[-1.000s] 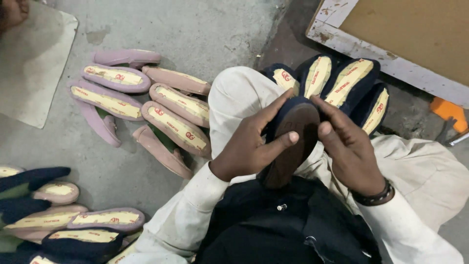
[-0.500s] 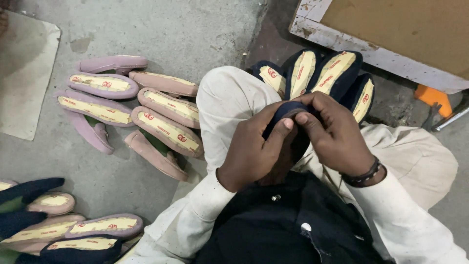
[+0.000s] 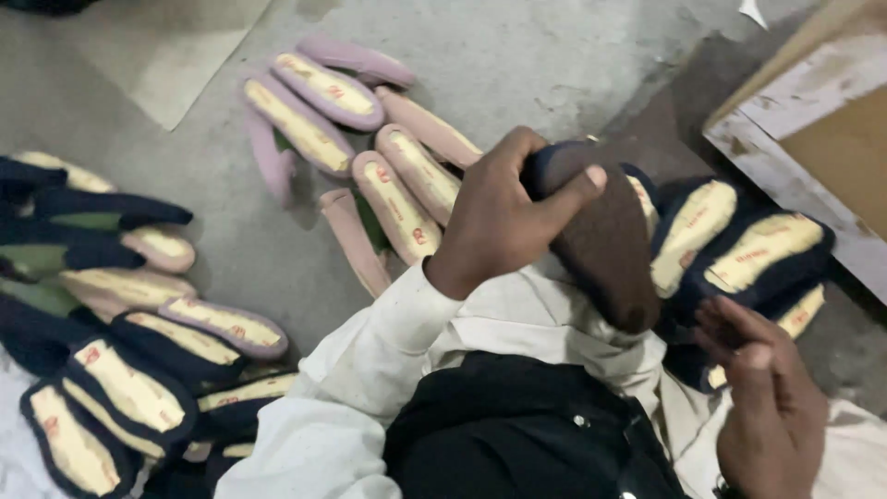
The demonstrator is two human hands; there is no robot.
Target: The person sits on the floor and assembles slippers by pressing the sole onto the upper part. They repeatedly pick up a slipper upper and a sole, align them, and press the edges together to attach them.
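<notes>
The left hand point(image 3: 504, 217) grips one dark navy slipper point(image 3: 601, 236) by its toe end, thumb pressed across the brown sole, which faces up and slants down over the person's knee. The right hand point(image 3: 771, 407) is open and empty, fingers loosely spread, just below and to the right of that slipper, not touching it.

On the concrete floor point(image 3: 517, 55) lie three groups of slippers. About eight pink slippers point(image 3: 370, 148) with cream insoles lie fanned out beyond the left hand. Four or so navy slippers point(image 3: 739, 245) are stacked beside the right knee, partly hidden. A larger pile of navy and pink slippers point(image 3: 129, 314), at least ten, spreads at the left edge. A white-framed wooden board point(image 3: 822, 139) lies at the upper right.
</notes>
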